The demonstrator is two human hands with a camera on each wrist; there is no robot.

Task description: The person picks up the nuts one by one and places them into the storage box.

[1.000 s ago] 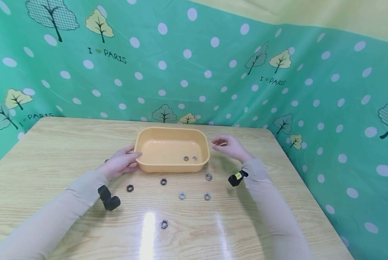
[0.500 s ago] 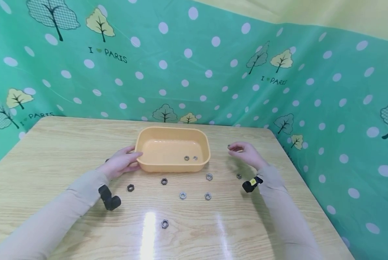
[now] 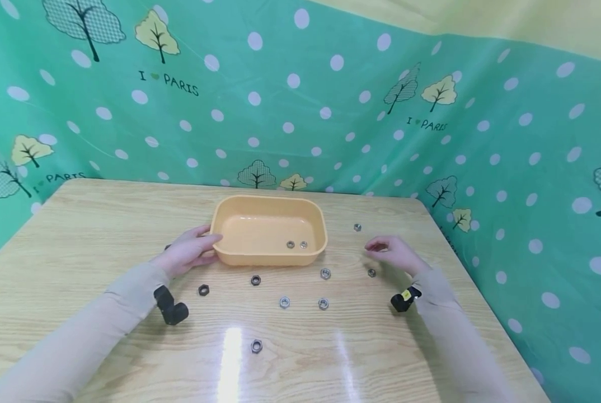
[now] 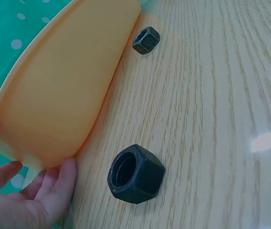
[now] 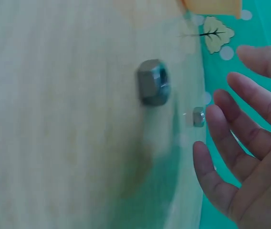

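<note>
A shallow orange plastic tub (image 3: 267, 260) stands near the table's back, with two hex nuts (image 3: 290, 244) inside at the front right. My left hand (image 3: 188, 250) grips the tub's left end, thumb over the rim and fingers against the outer wall. My right hand (image 3: 393, 253) hovers above the table to the right of the tub, and its relaxed fingers (image 5: 231, 143) hold nothing in the right wrist view. A hex nut (image 3: 371, 273) lies just in front of it, and a silver nut (image 3: 357, 227) lies beyond its fingertips.
Several more hex nuts lie in front of the tub, among them a dark nut (image 3: 203, 290), a silver nut (image 3: 323, 303) and a nearer one (image 3: 256, 346). Another dark nut (image 3: 167, 247) is partly hidden behind the left hand. A green curtain (image 3: 290, 112) borders the wooden table (image 3: 129, 218).
My right hand has moved right from beside the tub, past the silver nut, then toward the front. Both right-hand nuts have come into view. My left hand stays on the tub.
</note>
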